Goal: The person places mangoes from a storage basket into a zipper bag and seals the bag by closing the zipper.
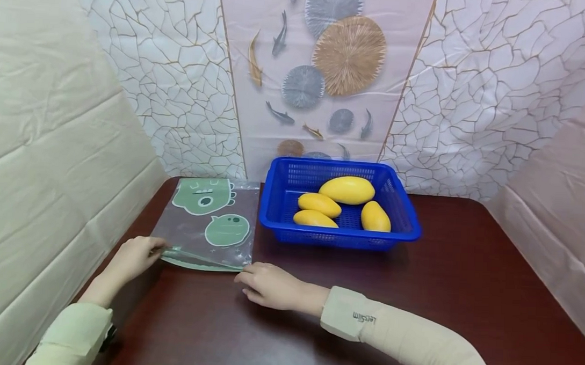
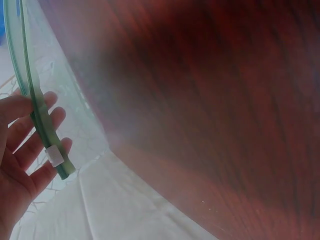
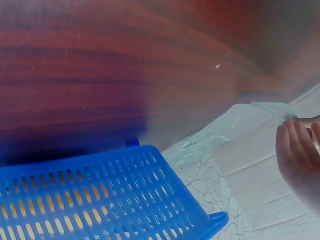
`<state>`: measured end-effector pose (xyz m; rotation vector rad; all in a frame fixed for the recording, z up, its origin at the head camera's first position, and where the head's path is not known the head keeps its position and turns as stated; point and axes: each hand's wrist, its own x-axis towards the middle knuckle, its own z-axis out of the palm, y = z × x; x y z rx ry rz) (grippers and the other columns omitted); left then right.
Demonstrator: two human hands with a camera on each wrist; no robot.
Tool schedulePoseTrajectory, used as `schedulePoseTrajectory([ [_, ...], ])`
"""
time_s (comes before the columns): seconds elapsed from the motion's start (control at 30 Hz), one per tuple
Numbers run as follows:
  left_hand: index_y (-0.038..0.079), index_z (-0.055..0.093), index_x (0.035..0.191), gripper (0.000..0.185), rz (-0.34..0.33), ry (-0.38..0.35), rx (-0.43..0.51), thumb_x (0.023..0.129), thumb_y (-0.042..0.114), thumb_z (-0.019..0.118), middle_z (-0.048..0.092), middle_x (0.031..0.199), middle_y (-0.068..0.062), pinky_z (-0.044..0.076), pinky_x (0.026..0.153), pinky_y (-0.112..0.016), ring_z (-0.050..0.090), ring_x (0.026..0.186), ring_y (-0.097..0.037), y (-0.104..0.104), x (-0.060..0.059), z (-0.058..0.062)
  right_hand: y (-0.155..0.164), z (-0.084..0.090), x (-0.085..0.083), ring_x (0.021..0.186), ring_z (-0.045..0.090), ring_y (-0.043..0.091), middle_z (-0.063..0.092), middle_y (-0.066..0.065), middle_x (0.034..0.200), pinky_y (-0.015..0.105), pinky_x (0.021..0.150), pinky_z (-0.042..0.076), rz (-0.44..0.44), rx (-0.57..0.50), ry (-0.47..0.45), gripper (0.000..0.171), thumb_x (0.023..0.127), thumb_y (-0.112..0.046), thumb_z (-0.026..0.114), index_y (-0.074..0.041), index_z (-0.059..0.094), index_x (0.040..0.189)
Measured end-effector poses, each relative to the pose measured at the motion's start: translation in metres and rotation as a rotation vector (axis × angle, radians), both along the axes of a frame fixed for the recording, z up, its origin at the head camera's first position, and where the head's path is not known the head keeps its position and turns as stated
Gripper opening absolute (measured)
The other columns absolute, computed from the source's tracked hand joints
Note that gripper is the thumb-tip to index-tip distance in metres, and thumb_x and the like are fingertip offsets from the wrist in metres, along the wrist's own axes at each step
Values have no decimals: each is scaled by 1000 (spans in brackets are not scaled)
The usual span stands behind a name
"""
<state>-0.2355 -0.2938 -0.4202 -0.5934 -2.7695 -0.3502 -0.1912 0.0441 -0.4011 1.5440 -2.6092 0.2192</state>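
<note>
Pinching the near left corner of a clear zip bag [image 1: 208, 222], the left hand [image 1: 134, 258] had its thumb over the green zipper strip [image 2: 42, 122] while the fingers [image 2: 37, 145] lay loosely extended behind it, as the left wrist view showed; a small white slider sat on the strip near its end. At the bag's near right corner, the right hand [image 1: 269, 285] rested on the table with its fingertips at the end of the same strip. Whether those fingers actually pinched the plastic could not be told, since the right wrist view caught only a few blurred fingertips [image 3: 295, 150] beside the bag's edge. The bag lay flat on the dark red wooden table [image 1: 462, 296], its closed edge toward the person, printed with two green cartoon shapes. Just beside it on the right stood a blue plastic basket [image 1: 407, 224], its near left corner close to the bag. Four yellow mangoes [image 1: 346, 190] lay in the basket, the largest toward the back. Behind the table hung a backdrop with cracked-tile pattern, fish and round fans, and pale padded sheets flanked both sides.
</note>
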Motion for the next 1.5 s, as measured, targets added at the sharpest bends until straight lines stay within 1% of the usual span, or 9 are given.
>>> schedulePoseTrajectory([
  [0.1,7,73,85,16,5,8,2,75,-4,68,71,78,-7,45,55,-37,64,67,-25,-5,4,0,-8,-1,-2,100,60,12,64,-1,109,22,89,47,49,42,83,25,93,-18,57,-12,62,117],
  [0.27,8,73,88,17,19,17,-4,75,-4,68,72,80,-7,44,54,-35,64,66,-23,-12,8,1,-26,-2,-9,102,59,11,63,-1,110,21,91,46,94,81,128,28,93,-19,56,-12,60,120],
  [0.47,7,74,90,19,-6,31,-14,76,-4,67,72,83,-9,45,54,-35,65,67,-23,-12,9,3,-48,-7,-19,98,58,10,63,-4,105,21,88,46,128,151,285,27,94,-17,53,-14,61,119],
  [0.67,10,72,90,31,-132,120,34,70,-15,67,71,82,-2,45,56,-27,61,66,-12,-12,8,-3,-56,-17,-24,99,60,12,63,-2,111,23,85,50,55,186,281,28,96,-15,50,-14,59,122],
  [0.8,10,66,84,36,-186,228,68,65,-20,69,68,75,1,48,55,-29,63,65,-16,-11,6,-7,-55,-22,-29,98,61,13,63,-2,112,24,83,51,-13,178,267,28,96,-13,50,-15,58,122],
  [1.03,12,66,72,37,-225,351,93,61,-23,66,68,74,1,47,60,-25,64,68,-17,-7,5,-4,-51,-21,-35,86,63,11,66,-3,93,22,70,52,-115,154,319,18,90,-8,56,-16,64,104],
  [1.2,7,72,79,31,-237,334,44,63,-19,67,70,84,-7,49,69,-35,65,79,-25,-1,3,-3,-49,-20,-38,78,64,9,66,-5,85,23,61,52,-156,170,329,14,90,-10,56,-19,66,90],
  [1.3,5,73,88,34,-238,299,13,63,-17,68,69,89,-9,51,68,-38,65,83,-26,2,3,-3,-48,-20,-39,76,65,9,67,-7,83,22,59,51,-133,201,341,16,90,-10,56,-20,68,86],
  [1.5,7,73,98,45,-249,258,33,60,-17,66,67,95,-7,42,59,-25,57,79,-16,5,1,-4,-45,-27,-46,78,62,6,67,-13,80,20,62,48,-18,274,519,24,88,-12,57,-29,70,77],
])
